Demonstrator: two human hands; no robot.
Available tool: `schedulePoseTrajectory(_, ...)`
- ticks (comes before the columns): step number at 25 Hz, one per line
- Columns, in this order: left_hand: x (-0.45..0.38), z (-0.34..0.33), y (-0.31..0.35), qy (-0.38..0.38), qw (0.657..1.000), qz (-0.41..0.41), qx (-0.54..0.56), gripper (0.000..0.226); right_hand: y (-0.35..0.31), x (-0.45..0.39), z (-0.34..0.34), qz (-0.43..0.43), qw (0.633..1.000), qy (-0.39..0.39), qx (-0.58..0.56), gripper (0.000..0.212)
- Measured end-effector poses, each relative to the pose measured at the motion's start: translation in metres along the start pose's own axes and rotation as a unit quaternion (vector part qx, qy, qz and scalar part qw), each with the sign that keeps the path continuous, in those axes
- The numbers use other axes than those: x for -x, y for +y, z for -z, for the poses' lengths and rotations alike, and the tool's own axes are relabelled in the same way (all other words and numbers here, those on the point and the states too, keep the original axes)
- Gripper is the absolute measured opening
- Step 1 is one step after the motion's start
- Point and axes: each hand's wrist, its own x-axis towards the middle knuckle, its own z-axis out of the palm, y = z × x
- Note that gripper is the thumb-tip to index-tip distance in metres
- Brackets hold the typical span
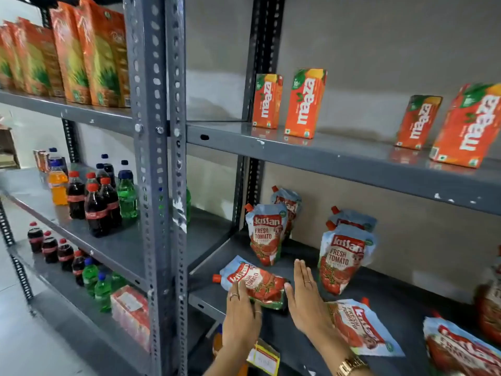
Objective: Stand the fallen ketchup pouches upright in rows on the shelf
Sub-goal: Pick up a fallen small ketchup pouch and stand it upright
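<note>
Head view, looking down at a grey painted metal shelf [271,318] with perforated angle-iron posts. The left hand [241,313], rings on two fingers, lies fingers-spread on the near edge of a fallen ketchup pouch [254,283]; touching it, not closed around it. That pouch is soft, glossy and crinkled, lying flat with its small red spout cap pointing away to the left of the hand. The right hand [305,297] is flat and released, palm turned toward the pouch's bottom end, thumb just touching it, a gold-coloured watch at the wrist.

Just right of the right hand, a second fallen pouch [360,327] lies flat on the shelf, partly under the wrist. Farther right, another flat pouch [458,348], blurred at the picture's edge. Beyond the fingertips, an upright pouch [267,234] stands plump with one more behind it; beyond and right of the right hand, a leaning upright pouch [344,259], again with one behind. Above the hands, boxy orange juice cartons [305,103] stand on the next shelf up.
</note>
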Motion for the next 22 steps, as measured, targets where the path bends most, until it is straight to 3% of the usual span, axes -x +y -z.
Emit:
schedulePoseTrajectory(4, -0.013, -0.011, -0.003, 0.005, 0.991, 0.091, 0.094, 0.057, 0.0, -0.027, -0.007, -0.035, 0.996, -0.075, -0.041, 0.056)
schedulePoseTrajectory(8, -0.026, -0.006, -0.013, 0.02, 0.99, 0.107, 0.089, 0.021, -0.005, -0.04, -0.011, -0.033, 0.998, -0.054, -0.02, 0.038)
schedulePoseTrajectory(12, -0.039, 0.013, -0.012, 0.048, 0.987, 0.127, 0.08, 0.018, -0.015, -0.046, 0.003, -0.061, 0.991, -0.113, -0.041, 0.033)
schedulePoseTrajectory(14, -0.046, 0.021, -0.009, 0.052, 0.981, 0.163, 0.09, 0.012, -0.023, -0.043, 0.006, -0.116, 0.963, -0.215, -0.116, 0.035)
schedulePoseTrajectory(16, -0.051, 0.024, -0.01, 0.061, 0.971, 0.204, 0.109, 0.029, -0.028, -0.039, 0.004, -0.168, 0.93, -0.274, -0.178, 0.036)
schedulePoseTrajectory(18, -0.053, 0.027, -0.011, 0.051, 0.959, 0.258, 0.11, 0.046, -0.029, -0.035, -0.004, -0.214, 0.913, -0.241, -0.249, 0.039)
schedulePoseTrajectory(22, -0.054, 0.033, -0.015, 0.02, 0.941, 0.298, 0.16, 0.042, -0.031, -0.032, -0.02, -0.28, 0.833, -0.202, -0.433, 0.024)
